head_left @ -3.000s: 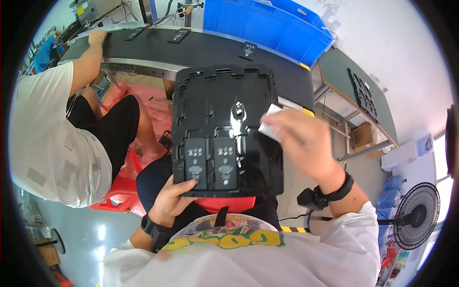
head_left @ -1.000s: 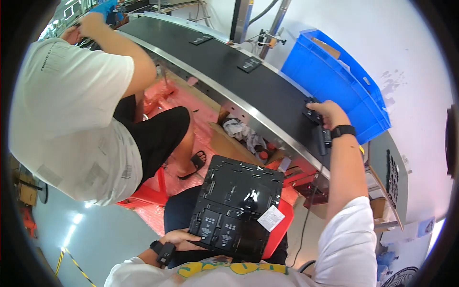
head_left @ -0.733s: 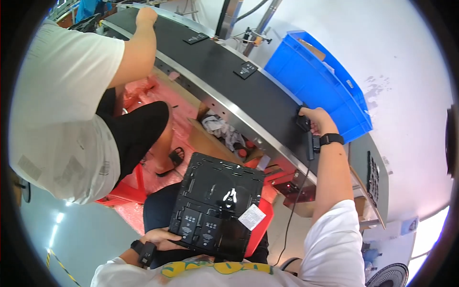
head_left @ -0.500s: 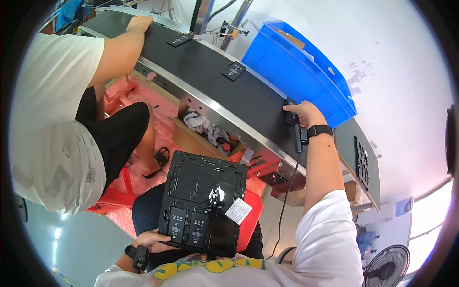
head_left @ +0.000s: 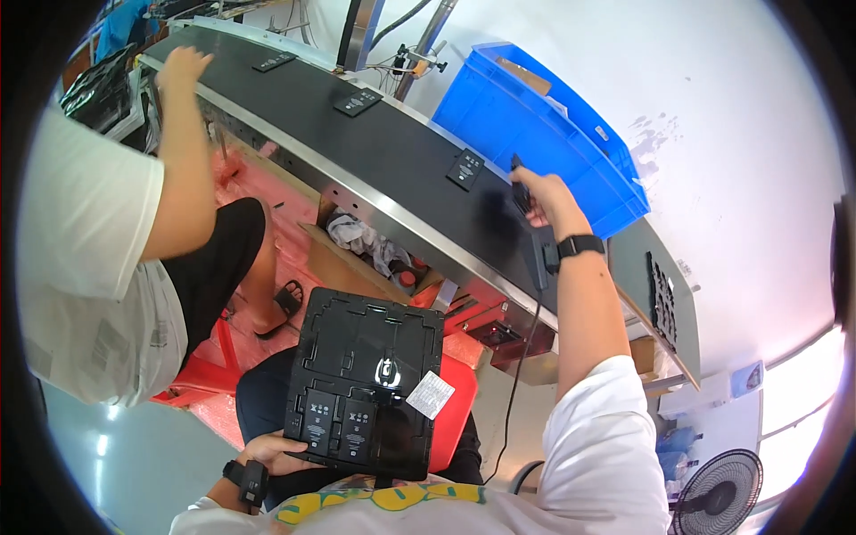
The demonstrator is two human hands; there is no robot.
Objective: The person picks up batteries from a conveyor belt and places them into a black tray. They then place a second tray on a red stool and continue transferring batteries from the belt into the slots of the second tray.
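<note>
1. the conveyor belt [head_left: 392, 169], long and black, runs diagonally across the view; three flat black packs [head_left: 465, 168] lie on it, well apart.
2. the blue crate [head_left: 553, 143] sits just behind the belt, with a brown card piece on its rim.
3. the black moulded tray [head_left: 366, 383] rests on the lap, two dark packs in its near pockets and a small white label [head_left: 431, 394] lying loose on top.
4. the left hand [head_left: 272, 450] curls shut around the tray's near corner; held at only one corner, the tray could tip and the label slide off.
5. the right hand [head_left: 539, 198] is stretched out to the belt, fingers closed on a small dark item; a rushed pull could snag the cable below.
</note>
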